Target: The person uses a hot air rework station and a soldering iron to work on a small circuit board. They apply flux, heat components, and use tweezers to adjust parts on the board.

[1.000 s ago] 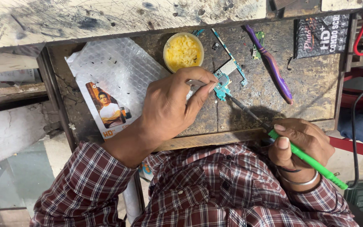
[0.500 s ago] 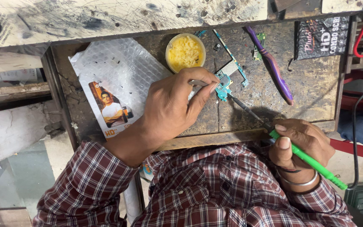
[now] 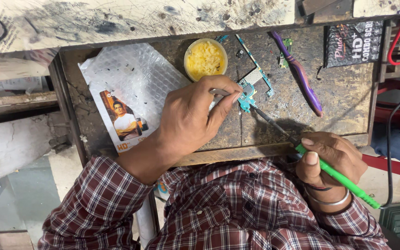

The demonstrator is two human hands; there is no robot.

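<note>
Left hand (image 3: 195, 115) pinches tweezers (image 3: 219, 92) to steady a small circuit board (image 3: 248, 92) on the worn counter (image 3: 343, 92), while the right hand (image 3: 332, 159) grips a green soldering iron (image 3: 334, 173), tip touching the board, flux tub (image 3: 205, 59) just beyond.

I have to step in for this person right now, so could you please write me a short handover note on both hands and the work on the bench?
Left hand: pinches thin metal tweezers against the small teal circuit board, steadying it on the wooden bench.
Right hand: grips a green soldering iron, its dark tip resting on the board.
Nearby: yellow tub of paste behind the board, purple toothbrush to the right, bubble-wrap packet to the left.
Done: board held, tip placed on it.
Left: I cannot tell how far the soldering has got; the joint is too small to see.
</note>
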